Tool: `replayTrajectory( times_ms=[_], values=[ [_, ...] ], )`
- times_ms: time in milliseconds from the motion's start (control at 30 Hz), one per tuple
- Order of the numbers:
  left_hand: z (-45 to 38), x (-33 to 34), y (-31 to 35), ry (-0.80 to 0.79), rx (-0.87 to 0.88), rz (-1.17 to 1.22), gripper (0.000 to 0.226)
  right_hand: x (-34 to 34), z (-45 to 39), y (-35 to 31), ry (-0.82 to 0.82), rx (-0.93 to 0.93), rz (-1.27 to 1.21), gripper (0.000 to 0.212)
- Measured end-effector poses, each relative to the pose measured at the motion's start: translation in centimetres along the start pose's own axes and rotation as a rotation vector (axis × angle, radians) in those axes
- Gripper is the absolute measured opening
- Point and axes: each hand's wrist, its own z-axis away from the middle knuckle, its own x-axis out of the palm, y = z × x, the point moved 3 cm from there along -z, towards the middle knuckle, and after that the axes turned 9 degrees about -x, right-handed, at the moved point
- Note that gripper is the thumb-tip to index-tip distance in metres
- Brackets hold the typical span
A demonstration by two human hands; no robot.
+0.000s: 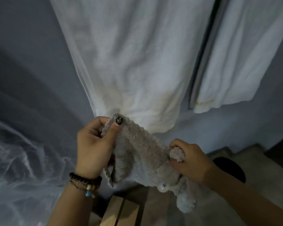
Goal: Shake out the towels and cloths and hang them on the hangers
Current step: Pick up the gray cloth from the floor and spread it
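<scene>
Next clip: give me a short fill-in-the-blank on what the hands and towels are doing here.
1. Both hands grip one fluffy ____ cloth.
2. The beaded bracelets sit on the ____ wrist.
3. Behind the left hand and right hand, two ____ towels hang down.

Missing words: beige; left; white

A fluffy cloth point(142, 154) spans between both hands, before two hanging towels point(134, 62); perhaps a box point(121, 211) lies below.
</scene>
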Motion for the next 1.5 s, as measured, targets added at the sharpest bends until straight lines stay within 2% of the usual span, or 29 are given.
replayTrajectory(
  times_ms=[167,400,467,533,600,700,833,1067,1233,1400,1500],
  values=[
    [0.6,5.3,2.8,-0.099,0.062,-0.025,0.037,-7.7,4.1,3.6,0.197,0.036,0.029,0.017],
    [4.0,17.6,5.1,-0.139,0.073,-0.016,0.034,-19.4,11.7,10.6,0.167,0.050,0.150,0.004],
    [5.3,21.4,5.7,-0.117,0.067,-0.005,0.033,-23.2,13.9,12.2,0.145,0.033,0.176,0.010],
    [6.4,24.9,6.5,-0.101,0.065,0.013,0.032,-27.0,15.9,13.4,0.137,0.002,0.216,0.025],
    [7.4,28.6,7.5,-0.091,0.081,0.007,0.027,-30.7,17.8,14.8,0.178,-0.005,0.228,0.034],
    [8.2,33.9,9.2,-0.064,0.107,-0.005,0.020,-35.9,20.2,16.9,0.300,0.038,0.130,0.023],
    [7.9,40.4,10.8,-0.063,0.088,0.001,0.021,-42.0,21.9,18.9,0.415,0.097,-0.071,0.021],
    [4.8,50.4,10.4,-0.146,0.046,-0.001,0.021,-49.2,19.4,23.9,0.577,0.100,-0.240,0.018],
    [1.1,57.9,9.4,-0.198,0.068,0.001,0.024,-51.2,15.5,28.5,0.486,0.133,-0.314,0.031],
    [-3.1,64.8,9.4,-0.215,0.082,0.003,0.018,-55.5,11.5,31.9,0.261,0.160,-0.312,0.034],
    [-4.5,67.6,10.3,-0.222,0.099,0.013,0.013,-58.1,9.9,33.6,0.140,0.109,-0.210,0.039]
  ],
)
